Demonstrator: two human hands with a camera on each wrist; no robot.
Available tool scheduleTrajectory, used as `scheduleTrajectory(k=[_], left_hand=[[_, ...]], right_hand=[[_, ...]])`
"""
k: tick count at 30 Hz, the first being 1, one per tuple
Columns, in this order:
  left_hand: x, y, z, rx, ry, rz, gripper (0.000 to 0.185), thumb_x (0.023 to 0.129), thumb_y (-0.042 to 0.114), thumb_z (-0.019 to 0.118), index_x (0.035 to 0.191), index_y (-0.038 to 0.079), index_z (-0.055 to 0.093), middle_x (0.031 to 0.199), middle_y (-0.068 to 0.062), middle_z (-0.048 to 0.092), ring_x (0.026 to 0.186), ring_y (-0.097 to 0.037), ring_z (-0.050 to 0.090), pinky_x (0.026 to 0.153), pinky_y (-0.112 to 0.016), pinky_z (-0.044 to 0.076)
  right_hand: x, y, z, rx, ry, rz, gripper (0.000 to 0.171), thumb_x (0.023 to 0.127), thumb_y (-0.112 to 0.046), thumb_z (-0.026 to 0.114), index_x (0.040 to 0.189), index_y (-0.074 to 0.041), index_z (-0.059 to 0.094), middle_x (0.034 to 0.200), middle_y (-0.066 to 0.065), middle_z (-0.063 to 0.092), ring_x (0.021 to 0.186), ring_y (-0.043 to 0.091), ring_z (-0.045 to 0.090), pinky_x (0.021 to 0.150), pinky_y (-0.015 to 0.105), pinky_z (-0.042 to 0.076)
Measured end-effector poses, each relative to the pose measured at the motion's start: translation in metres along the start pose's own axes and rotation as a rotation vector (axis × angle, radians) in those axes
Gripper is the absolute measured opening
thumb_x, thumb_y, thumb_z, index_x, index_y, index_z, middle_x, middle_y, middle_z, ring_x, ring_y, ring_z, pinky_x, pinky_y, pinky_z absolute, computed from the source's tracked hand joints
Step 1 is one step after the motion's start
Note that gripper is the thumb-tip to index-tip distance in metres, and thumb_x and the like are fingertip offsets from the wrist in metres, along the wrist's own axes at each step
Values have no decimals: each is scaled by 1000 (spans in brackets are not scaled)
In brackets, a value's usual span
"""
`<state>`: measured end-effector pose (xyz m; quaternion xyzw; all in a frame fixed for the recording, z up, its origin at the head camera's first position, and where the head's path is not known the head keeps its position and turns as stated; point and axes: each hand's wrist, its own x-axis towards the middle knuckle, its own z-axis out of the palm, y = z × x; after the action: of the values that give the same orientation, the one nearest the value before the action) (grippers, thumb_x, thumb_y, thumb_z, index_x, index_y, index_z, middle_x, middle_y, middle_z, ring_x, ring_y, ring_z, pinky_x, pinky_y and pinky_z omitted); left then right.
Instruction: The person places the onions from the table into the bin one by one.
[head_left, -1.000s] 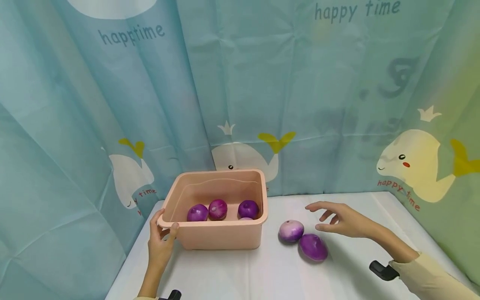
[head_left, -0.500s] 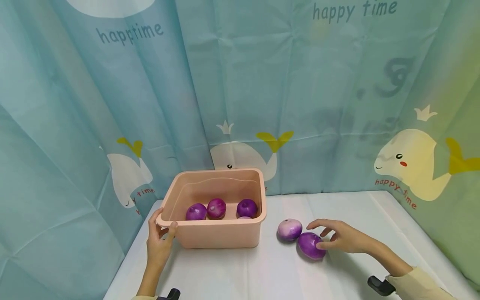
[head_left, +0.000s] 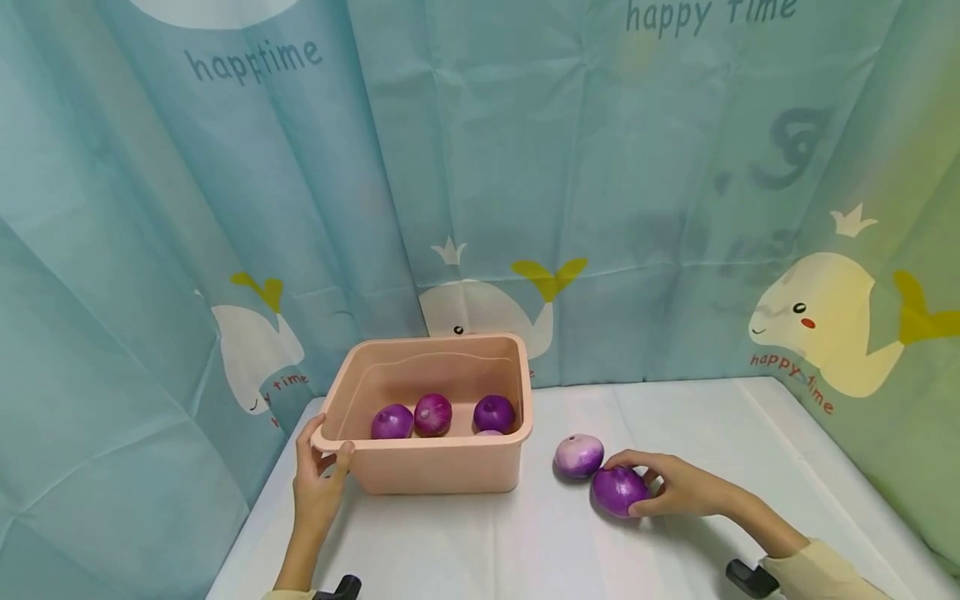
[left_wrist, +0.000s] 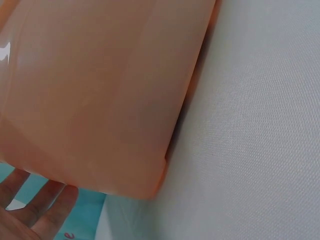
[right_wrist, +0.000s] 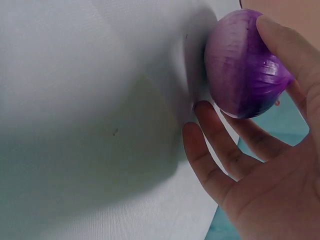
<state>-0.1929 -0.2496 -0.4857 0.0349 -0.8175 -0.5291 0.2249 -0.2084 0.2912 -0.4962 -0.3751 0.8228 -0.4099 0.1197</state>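
Observation:
My left hand (head_left: 318,487) holds the pink plastic bin (head_left: 435,468) by its front left corner, thumb at the front and fingers at the left side. In the left wrist view, fingertips (left_wrist: 64,200) touch the bin's wall. Several purple onions (head_left: 432,415) lie inside, one mostly hidden behind the front rim. On the table to the right, my right hand (head_left: 678,487) grips a purple onion (head_left: 617,492) between thumb and fingers; the right wrist view shows the thumb (right_wrist: 287,45) across it. A paler onion (head_left: 579,457) lies just behind and left of the held one.
A white cloth covers the table (head_left: 540,550). Behind it hangs a blue-green curtain (head_left: 480,167) with whale prints, close to the bin's back, and it also runs along both sides.
My right hand has come down and left from above the table to the nearer loose onion and now grips it. The left hand stays at the bin's corner.

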Motion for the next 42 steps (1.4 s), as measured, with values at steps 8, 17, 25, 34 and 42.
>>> scheduleTrajectory(k=[8, 17, 25, 34, 42], left_hand=[[0, -1, 1, -6, 1, 16, 68, 102, 19, 63, 160, 21, 27, 157, -17, 42, 103, 0, 52, 77, -8, 49], [0, -4, 1, 4, 12, -14, 65, 103, 26, 62, 159, 26, 28, 156, -17, 43, 111, -18, 54, 77, -7, 48], [1, -7, 1, 11, 22, 0, 65, 103, 25, 63, 158, 26, 30, 155, -16, 43, 108, -14, 55, 76, -9, 49], [0, -7, 1, 6, 25, 18, 65, 102, 23, 64, 158, 25, 30, 156, -15, 43, 111, -19, 55, 78, -9, 49], [1, -9, 2, -6, 13, 23, 67, 102, 24, 65, 158, 25, 30, 156, -13, 42, 109, -2, 51, 80, -8, 49]], right_hand=[[0, 0, 3, -3, 0, 27, 51, 91, -27, 80, 137, -18, 57, 132, 14, 61, 93, 10, 63, 73, 29, 57], [1, 1, 3, -5, 6, 74, 52, 91, -30, 80, 137, -20, 57, 132, 12, 61, 95, 10, 62, 76, 29, 55], [4, -3, -3, -1, 10, 29, 52, 90, -25, 81, 135, -17, 59, 131, 14, 62, 90, 11, 64, 73, 30, 57], [11, -28, -47, -123, 33, 36, 53, 88, -28, 83, 135, -17, 60, 129, 12, 64, 91, 12, 64, 70, 32, 57], [21, -49, -78, -187, 164, 26, 56, 86, -26, 86, 135, -15, 61, 129, 14, 63, 90, 13, 65, 68, 31, 58]])
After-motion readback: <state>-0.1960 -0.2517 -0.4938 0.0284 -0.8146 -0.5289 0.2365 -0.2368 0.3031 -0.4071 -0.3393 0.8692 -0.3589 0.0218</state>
